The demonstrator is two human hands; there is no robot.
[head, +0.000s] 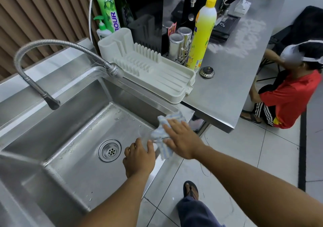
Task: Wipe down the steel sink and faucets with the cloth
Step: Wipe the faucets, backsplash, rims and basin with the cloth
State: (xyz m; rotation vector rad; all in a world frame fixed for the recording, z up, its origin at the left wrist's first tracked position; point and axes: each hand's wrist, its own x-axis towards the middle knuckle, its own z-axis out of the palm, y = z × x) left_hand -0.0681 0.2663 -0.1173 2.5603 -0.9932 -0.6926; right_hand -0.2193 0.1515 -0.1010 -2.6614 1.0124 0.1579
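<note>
Left hand (139, 156) curls at the steel sink's (73, 179) front rim, grasp unclear; just right, the striped cloth (161, 133) drapes the rim's corner, soft, limp, probably best bunched under a palm; right hand (181, 139) presses it with straight, unclenched fingers

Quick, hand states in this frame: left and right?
Left hand: fingers curled at the edge of the cloth; a grip cannot be told.
Right hand: open, flat fingers pressing the cloth onto the sink rim.
</note>
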